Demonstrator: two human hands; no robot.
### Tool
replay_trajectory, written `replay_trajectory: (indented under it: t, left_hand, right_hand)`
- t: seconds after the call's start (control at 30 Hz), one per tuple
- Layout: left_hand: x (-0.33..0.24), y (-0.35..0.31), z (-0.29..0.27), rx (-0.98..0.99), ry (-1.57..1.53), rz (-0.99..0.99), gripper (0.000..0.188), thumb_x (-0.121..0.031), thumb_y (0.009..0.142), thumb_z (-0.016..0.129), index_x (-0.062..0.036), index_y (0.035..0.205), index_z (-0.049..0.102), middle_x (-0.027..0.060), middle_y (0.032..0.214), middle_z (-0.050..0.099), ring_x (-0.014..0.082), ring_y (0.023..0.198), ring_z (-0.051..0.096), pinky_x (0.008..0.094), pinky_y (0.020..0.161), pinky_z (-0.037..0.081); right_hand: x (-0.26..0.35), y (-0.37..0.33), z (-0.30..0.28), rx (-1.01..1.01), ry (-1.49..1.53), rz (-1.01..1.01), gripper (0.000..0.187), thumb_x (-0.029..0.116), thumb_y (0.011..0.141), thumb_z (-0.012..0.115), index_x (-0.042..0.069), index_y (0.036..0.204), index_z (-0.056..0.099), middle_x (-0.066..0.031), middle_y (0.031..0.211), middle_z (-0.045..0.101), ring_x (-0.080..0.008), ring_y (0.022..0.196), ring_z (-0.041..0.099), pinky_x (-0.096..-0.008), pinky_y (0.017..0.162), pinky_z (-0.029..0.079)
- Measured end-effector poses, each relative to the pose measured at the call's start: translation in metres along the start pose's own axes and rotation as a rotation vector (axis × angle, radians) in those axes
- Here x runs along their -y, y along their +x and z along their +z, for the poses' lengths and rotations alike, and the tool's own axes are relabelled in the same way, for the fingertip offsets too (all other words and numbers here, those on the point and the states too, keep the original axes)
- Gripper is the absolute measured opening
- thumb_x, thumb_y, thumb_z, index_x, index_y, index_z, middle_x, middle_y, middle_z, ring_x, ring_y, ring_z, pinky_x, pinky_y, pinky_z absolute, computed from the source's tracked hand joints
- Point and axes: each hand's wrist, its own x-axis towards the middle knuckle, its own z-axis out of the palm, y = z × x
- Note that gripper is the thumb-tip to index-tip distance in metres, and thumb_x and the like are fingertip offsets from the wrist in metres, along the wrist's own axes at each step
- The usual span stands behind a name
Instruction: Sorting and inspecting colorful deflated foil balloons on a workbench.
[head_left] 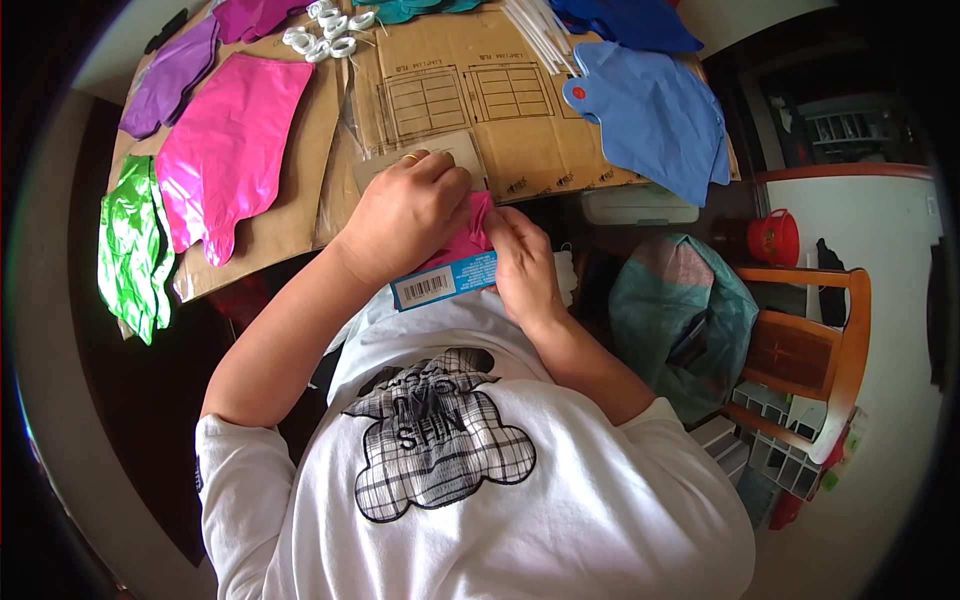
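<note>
Close in front of my body, at the near edge of the cardboard, both my hands work at a small packet. Its blue printed card with a barcode faces up, and a folded piece of pink foil shows above it. My left hand is closed at the foil's left side, knuckles up, hiding its own fingertips. On the other side my right hand grips the packet's right edge, thumb against the pink foil. Beneath my left hand lies a flat greyish card.
Flat foil balloons lie on the cardboard sheet: pink, purple, green and light blue. White ribbon rolls and white sticks are at the back. A wooden chair with a green bag stands right.
</note>
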Motion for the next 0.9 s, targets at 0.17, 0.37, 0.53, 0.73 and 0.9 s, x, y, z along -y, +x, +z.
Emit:
replay_trajectory:
  t: [0.17,0.37,0.53,0.73,0.9]
  left_hand:
    - [0.001,-0.002,0.001,-0.003,0.008,0.010,0.009,-0.006,0.077,0.066,-0.0027,0.082,0.060,0.0112,0.077,0.056,0.0306,0.071,0.059,0.0397,0.065,0.052]
    - [-0.001,-0.006,-0.005,0.042,0.131,0.113,0.017,-0.009,0.075,0.068,-0.0021,0.089,0.062,0.0087,0.081,0.057,0.0265,0.074,0.059,0.0367,0.066,0.051]
    - [-0.002,-0.011,-0.010,0.085,0.219,0.160,0.017,-0.013,0.073,0.062,-0.0043,0.087,0.061,0.0067,0.082,0.055,0.0231,0.076,0.058,0.0350,0.069,0.050]
    - [0.002,-0.026,-0.041,0.172,0.179,-0.016,0.029,-0.004,0.072,0.066,-0.0037,0.101,0.065,0.0084,0.091,0.060,0.0273,0.083,0.059,0.0385,0.077,0.049]
    - [0.000,-0.051,-0.046,0.042,0.068,-0.120,0.029,0.005,0.075,0.064,-0.0033,0.102,0.066,0.0099,0.093,0.061,0.0263,0.080,0.060,0.0355,0.073,0.051]
  right_hand:
    - [0.005,0.002,0.004,-0.016,-0.127,-0.092,0.019,0.010,0.092,0.055,-0.003,0.080,0.059,-0.0035,0.057,0.049,-0.0073,0.052,0.042,-0.0281,0.048,0.036]
    - [0.007,0.006,0.001,-0.031,-0.206,-0.090,0.023,0.013,0.090,0.058,-0.004,0.075,0.059,-0.0083,0.054,0.052,-0.0091,0.050,0.045,-0.0302,0.047,0.038]
    - [0.013,0.003,0.003,-0.047,-0.236,-0.088,0.025,0.015,0.090,0.059,-0.004,0.074,0.060,-0.0097,0.054,0.053,-0.0111,0.050,0.046,-0.0315,0.048,0.039]
    - [0.017,0.007,-0.001,-0.070,-0.284,-0.101,0.026,0.017,0.091,0.059,-0.003,0.074,0.059,-0.0091,0.053,0.050,-0.0108,0.051,0.044,-0.0309,0.049,0.038]
    - [0.013,0.009,-0.004,-0.039,-0.270,-0.105,0.030,0.019,0.095,0.057,-0.003,0.075,0.055,-0.0064,0.054,0.047,-0.0096,0.051,0.041,-0.0305,0.049,0.036]
